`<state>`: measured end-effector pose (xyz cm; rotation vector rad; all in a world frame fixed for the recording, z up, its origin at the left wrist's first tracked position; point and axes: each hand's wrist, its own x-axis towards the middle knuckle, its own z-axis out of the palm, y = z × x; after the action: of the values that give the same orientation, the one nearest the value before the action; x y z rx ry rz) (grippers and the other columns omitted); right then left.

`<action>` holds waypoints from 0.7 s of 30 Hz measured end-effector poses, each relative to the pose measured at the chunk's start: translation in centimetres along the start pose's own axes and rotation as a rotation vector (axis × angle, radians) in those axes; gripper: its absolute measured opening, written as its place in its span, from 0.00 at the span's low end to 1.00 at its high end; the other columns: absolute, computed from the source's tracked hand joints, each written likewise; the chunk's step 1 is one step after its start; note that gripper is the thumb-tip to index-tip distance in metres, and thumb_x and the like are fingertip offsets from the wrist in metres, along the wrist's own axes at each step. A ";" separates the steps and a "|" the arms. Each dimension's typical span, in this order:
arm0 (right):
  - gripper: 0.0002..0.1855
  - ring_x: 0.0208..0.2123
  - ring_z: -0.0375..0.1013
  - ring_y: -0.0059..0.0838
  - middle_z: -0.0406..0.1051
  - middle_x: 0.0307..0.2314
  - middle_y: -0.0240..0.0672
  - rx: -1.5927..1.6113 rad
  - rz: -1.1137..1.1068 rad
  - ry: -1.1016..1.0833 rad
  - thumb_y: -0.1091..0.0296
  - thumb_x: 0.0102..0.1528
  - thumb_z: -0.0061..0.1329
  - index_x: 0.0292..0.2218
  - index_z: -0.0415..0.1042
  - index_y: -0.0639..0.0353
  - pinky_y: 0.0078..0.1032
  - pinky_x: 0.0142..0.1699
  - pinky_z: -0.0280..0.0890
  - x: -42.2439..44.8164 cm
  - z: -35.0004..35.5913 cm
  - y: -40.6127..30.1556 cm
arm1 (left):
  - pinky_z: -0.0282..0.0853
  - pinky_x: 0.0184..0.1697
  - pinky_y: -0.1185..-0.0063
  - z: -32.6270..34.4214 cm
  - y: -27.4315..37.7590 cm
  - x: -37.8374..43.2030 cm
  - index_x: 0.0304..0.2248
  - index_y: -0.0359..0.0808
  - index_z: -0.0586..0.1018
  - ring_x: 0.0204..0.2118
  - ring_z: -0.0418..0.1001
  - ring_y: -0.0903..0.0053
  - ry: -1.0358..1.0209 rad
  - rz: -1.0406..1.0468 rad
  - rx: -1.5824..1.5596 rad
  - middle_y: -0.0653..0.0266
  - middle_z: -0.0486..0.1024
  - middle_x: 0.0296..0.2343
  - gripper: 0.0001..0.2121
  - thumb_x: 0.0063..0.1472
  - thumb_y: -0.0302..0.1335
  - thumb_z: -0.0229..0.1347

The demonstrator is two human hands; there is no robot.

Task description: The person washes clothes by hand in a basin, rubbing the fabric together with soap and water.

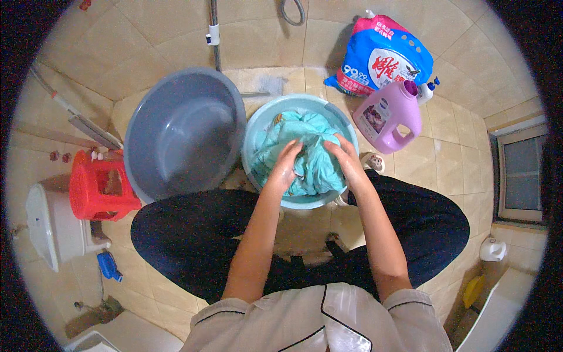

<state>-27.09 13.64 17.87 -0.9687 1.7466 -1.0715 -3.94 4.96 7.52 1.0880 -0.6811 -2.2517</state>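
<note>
A light blue plastic basin (pixel 253 132) stands on the floor between my knees. Bunched turquoise fabric (pixel 314 125) fills most of it and looks wet. My left hand (pixel 286 162) grips the near left side of the bunch, its fingertips sunk in the folds. On the other side my right hand (pixel 345 154) holds the cloth between thumb and fingers. A raised fold of the fabric stands between the two hands. A small patch with brown and orange colours shows at the cloth's far left edge. The basin's bottom is hidden beneath the cloth.
Touching or nearly touching on the left is a large tilted grey basin (pixel 184 132). A red plastic stool (pixel 99 187) stands beyond it. At the far right are a purple detergent jug (pixel 387 116), a blue detergent bag (pixel 389 53) and a white bottle (pixel 425 93). Tiled walls surround the floor.
</note>
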 end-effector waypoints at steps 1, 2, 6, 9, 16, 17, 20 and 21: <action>0.33 0.61 0.89 0.46 0.91 0.59 0.52 0.038 0.005 0.011 0.43 0.80 0.74 0.66 0.89 0.65 0.47 0.71 0.80 0.0 0.9 -1.3 | 0.76 0.83 0.65 -1.2 -1.3 0.7 0.82 0.33 0.83 0.79 0.81 0.67 0.091 0.000 -0.010 0.60 0.84 0.77 0.31 0.92 0.43 0.66; 0.33 0.60 0.90 0.45 0.92 0.58 0.51 0.109 -0.036 -0.053 0.42 0.80 0.74 0.65 0.90 0.66 0.46 0.70 0.81 0.3 4.4 -4.9 | 0.75 0.82 0.66 -6.2 -0.3 1.1 0.82 0.31 0.82 0.79 0.80 0.65 0.152 0.167 0.220 0.57 0.85 0.76 0.35 0.95 0.53 0.60; 0.25 0.54 0.93 0.45 0.92 0.46 0.52 -0.070 -0.097 -0.189 0.47 0.80 0.76 0.56 0.88 0.64 0.45 0.64 0.83 0.0 2.5 -3.7 | 0.79 0.76 0.60 -1.7 -4.8 3.2 0.75 0.30 0.87 0.74 0.84 0.59 0.183 0.176 0.178 0.53 0.88 0.72 0.36 0.97 0.58 0.53; 0.26 0.54 0.93 0.53 0.90 0.46 0.55 -0.209 -0.313 0.105 0.47 0.80 0.75 0.57 0.86 0.64 0.48 0.64 0.82 0.7 1.7 -2.6 | 0.80 0.70 0.53 -1.2 -3.1 1.9 0.58 0.32 0.95 0.66 0.87 0.45 0.139 0.145 0.613 0.48 0.90 0.65 0.32 0.94 0.57 0.56; 0.45 0.68 0.86 0.59 0.87 0.62 0.61 -0.335 -0.006 0.338 0.29 0.78 0.70 0.70 0.83 0.65 0.50 0.77 0.76 3.1 -5.2 4.0 | 0.77 0.68 0.47 2.0 0.4 -0.5 0.48 0.29 0.94 0.60 0.85 0.34 0.236 0.294 0.767 0.42 0.89 0.60 0.27 0.93 0.51 0.63; 0.48 0.70 0.85 0.60 0.86 0.64 0.62 -0.346 0.069 0.311 0.26 0.77 0.70 0.72 0.83 0.66 0.50 0.78 0.75 3.2 -6.1 5.0 | 0.76 0.71 0.48 2.6 0.4 -0.3 0.54 0.28 0.93 0.63 0.84 0.33 0.249 0.300 0.795 0.39 0.88 0.64 0.27 0.94 0.50 0.62; 0.57 0.76 0.83 0.63 0.84 0.71 0.65 -0.384 0.225 -0.011 0.18 0.76 0.68 0.78 0.82 0.66 0.51 0.84 0.72 4.2 -1.6 3.1 | 0.76 0.76 0.52 -1.0 0.8 0.4 0.64 0.24 0.88 0.68 0.84 0.33 0.483 0.425 0.681 0.31 0.87 0.66 0.29 0.96 0.49 0.59; 0.59 0.78 0.82 0.64 0.84 0.73 0.65 -0.425 0.264 -0.131 0.16 0.76 0.67 0.80 0.82 0.67 0.51 0.86 0.71 3.9 0.1 2.6 | 0.76 0.77 0.53 -1.7 0.6 0.7 0.68 0.21 0.85 0.69 0.85 0.33 0.626 0.500 0.501 0.26 0.87 0.65 0.31 0.96 0.49 0.58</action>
<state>-28.75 10.98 14.44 -0.9986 1.9664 -0.4664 -2.77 3.74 6.56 1.5435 -1.1084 -1.2432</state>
